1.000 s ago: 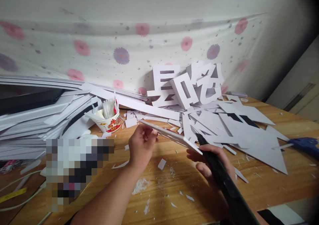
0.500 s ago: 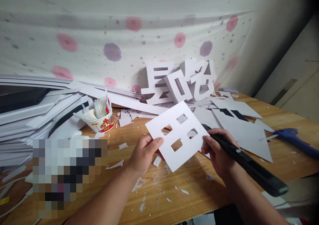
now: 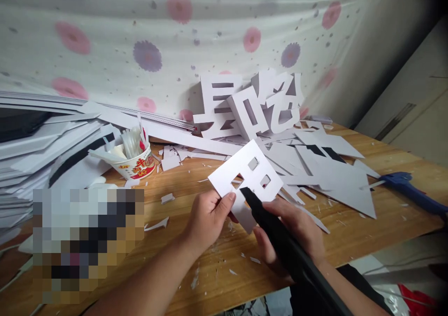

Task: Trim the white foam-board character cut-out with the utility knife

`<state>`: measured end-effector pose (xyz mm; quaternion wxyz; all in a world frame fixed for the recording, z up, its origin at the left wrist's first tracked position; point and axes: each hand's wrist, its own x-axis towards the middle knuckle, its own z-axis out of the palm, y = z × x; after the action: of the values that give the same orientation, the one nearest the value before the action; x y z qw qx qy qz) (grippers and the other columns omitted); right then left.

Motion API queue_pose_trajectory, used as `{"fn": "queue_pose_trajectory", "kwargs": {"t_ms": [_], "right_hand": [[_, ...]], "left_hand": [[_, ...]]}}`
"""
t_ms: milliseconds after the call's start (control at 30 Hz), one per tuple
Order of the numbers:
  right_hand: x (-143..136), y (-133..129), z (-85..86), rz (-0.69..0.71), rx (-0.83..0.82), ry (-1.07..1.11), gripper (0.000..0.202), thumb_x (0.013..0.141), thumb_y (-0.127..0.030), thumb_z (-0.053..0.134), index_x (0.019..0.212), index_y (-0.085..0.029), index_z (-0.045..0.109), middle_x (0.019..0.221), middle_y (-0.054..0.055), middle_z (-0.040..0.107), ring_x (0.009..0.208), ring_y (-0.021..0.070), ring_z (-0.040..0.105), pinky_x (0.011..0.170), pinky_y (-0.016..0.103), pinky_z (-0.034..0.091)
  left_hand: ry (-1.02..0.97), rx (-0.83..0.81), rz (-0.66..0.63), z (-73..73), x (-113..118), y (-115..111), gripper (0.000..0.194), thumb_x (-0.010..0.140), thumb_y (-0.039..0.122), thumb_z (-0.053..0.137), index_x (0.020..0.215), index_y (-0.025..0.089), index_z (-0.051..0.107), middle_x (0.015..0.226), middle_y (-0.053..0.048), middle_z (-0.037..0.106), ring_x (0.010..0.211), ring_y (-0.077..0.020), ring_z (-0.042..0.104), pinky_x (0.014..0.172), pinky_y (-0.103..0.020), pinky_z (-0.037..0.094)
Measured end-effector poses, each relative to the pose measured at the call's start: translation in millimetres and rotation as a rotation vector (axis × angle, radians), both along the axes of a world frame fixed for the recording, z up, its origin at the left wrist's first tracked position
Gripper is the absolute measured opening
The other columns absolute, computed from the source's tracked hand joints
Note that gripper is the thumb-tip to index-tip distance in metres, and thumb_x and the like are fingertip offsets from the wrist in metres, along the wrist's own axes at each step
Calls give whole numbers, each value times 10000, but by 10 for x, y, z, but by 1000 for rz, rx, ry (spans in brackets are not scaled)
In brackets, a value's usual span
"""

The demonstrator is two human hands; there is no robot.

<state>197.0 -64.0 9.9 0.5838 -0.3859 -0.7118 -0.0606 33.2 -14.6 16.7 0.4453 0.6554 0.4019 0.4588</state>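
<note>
My left hand (image 3: 214,219) pinches the left edge of a small white board (image 3: 252,179), thumb on top. The board is held tilted above the table and has several square holes cut through it. In my right hand (image 3: 301,227) is a black utility knife (image 3: 275,241), its handle running toward the lower right. Its tip lies over the board beside the left hole, and whether the blade touches the board I cannot tell. The knife and fingers cover the lowest hole almost wholly.
White three-dimensional characters (image 3: 224,106) lean against the flowered curtain. A paper cup (image 3: 138,164) of glue sticks stands left, near stacked white sheets (image 3: 70,143). White offcuts (image 3: 343,185) and a blue glue gun (image 3: 413,192) lie right. Scraps dot the wooden table (image 3: 185,278).
My right hand has left the board's right edge and swung the knife round, bringing its tip over the board. My left hand keeps its hold. The view has shifted slightly.
</note>
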Motion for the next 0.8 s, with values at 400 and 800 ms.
{"fn": "queue_pose_trajectory", "kwargs": {"t_ms": [400, 800], "right_hand": [[-45, 85, -124, 42, 72, -27, 405, 778, -134, 599, 1174, -216, 565, 870, 47, 689, 790, 186, 698, 664, 298, 592], [-2, 64, -13, 49, 86, -97, 408, 781, -134, 606, 1179, -217, 575, 876, 52, 722, 830, 206, 718, 694, 328, 617]], "left_hand": [[63, 86, 7, -11, 18, -15, 316, 868, 346, 514, 625, 154, 576, 514, -16, 581, 454, -121, 543, 429, -198, 398], [150, 145, -17, 19, -25, -14, 361, 861, 391, 521, 582, 165, 556, 476, 3, 512, 434, -108, 456, 416, -200, 329]]}}
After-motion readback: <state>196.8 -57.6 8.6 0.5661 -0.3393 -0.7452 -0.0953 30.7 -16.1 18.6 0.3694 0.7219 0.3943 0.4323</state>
